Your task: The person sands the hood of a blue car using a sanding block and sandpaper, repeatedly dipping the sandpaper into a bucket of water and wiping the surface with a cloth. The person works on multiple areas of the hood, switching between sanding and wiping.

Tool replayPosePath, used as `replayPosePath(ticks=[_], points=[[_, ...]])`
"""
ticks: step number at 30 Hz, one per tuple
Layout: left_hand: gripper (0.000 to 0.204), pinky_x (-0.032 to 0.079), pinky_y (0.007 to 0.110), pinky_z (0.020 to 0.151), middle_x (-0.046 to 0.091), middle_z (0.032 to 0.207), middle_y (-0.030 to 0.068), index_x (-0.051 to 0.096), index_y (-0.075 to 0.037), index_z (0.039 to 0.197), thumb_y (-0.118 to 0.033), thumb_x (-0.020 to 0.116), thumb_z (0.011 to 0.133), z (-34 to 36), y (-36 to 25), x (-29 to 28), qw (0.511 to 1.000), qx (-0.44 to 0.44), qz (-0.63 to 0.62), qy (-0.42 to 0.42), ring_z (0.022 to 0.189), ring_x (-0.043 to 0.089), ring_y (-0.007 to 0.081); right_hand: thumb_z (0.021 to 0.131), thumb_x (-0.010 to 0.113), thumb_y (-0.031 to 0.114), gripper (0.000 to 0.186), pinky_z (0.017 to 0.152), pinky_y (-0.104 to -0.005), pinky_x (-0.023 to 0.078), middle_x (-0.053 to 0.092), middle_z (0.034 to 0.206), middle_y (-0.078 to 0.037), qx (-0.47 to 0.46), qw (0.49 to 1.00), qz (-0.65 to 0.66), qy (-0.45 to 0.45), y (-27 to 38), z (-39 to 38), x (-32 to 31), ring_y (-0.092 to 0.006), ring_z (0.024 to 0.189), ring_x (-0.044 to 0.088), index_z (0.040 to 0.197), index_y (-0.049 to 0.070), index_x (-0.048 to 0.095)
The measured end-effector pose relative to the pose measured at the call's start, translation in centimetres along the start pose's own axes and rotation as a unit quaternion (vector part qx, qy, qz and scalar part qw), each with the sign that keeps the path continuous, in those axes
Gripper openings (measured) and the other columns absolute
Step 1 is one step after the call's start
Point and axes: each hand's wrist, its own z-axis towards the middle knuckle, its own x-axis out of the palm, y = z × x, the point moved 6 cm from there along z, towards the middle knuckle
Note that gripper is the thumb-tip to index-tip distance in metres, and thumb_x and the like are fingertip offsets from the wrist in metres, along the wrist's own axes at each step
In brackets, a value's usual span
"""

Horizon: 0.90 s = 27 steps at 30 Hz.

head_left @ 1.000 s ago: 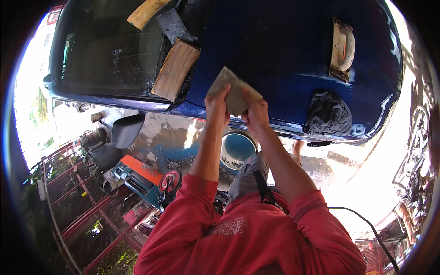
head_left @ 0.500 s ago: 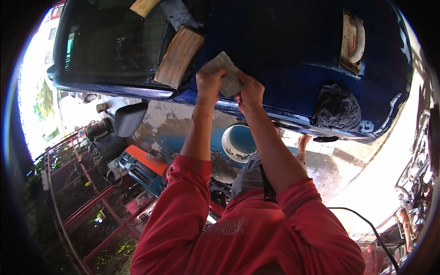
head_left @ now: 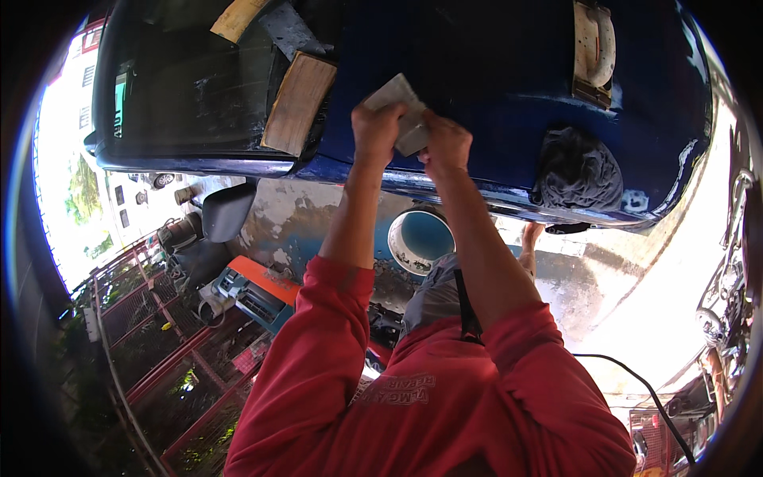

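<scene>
Both my hands hold a grey rectangular sheet of sandpaper (head_left: 411,121) over the near edge of a dark blue car panel (head_left: 477,75). My left hand (head_left: 376,133) is closed on its left side, thumb across the top. At the right side, my right hand (head_left: 447,145) pinches the other edge. The sheet is tilted, its underside hidden. Left of my hands, a flat wooden block (head_left: 299,103) lies by the base of the windshield. Farther right on the panel are a sanding board with a pale handle (head_left: 606,52) and a crumpled black cloth (head_left: 580,171).
Another wooden piece (head_left: 237,19) and a dark grey strip (head_left: 291,29) lie at the far left. Below the car's edge stands a white bucket (head_left: 396,253), blue inside. An orange-topped toolbox (head_left: 266,278) is at the left, a black cable (head_left: 640,380) at the lower right.
The sheet and both hands have shifted slightly right, and the sheet is turned a little. Both hands keep their hold. My view has shifted slightly, so the panel's contents appear higher and farther left.
</scene>
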Motion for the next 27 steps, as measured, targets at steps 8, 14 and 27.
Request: replayPosePath(ticks=[8,14,27], points=[[0.031,0.061,0.044,0.079,0.078,0.101,0.024,0.075,0.003,0.108,-0.011,0.072,0.081,0.2,-0.2,8.2,0.989,0.049,0.14,0.029,0.094,0.078,0.0361,0.097,0.076,0.018,0.021,0.041,-0.0316,0.031,0.056,0.066,-0.006,-0.017,0.999,0.045,-0.009,7.1,4.0,-6.8,-0.0158,0.044,0.043,0.09,0.0,0.069],[0.026,0.059,0.038,0.07,0.075,0.094,0.0104,0.071,0.003,0.109,-0.003,0.071,0.083,-3.8,2.8,5.2,0.974,-0.047,-0.184,-0.123,0.083,0.074,0.0245,0.096,0.079,0.026,0.027,0.04,-0.031,0.034,0.063,0.072,-0.007,0.009,1.0,-0.001,-0.01,5.1,0.2,-4.8,-0.0148,0.048,0.052,0.102,0.001,0.072],[0.035,0.058,0.048,0.09,0.078,0.105,0.0271,0.073,0.005,0.113,-0.01,0.064,0.083,-1.7,-0.2,8.4,0.988,0.098,0.051,-0.107,0.104,0.076,0.0433,0.091,0.077,0.025,0.028,0.038,-0.0359,0.035,0.058,0.058,-0.007,-0.103,0.936,-0.335,-0.022,13.4,3.1,-2.2,-0.0165,0.042,0.052,0.085,-0.002,0.072]])
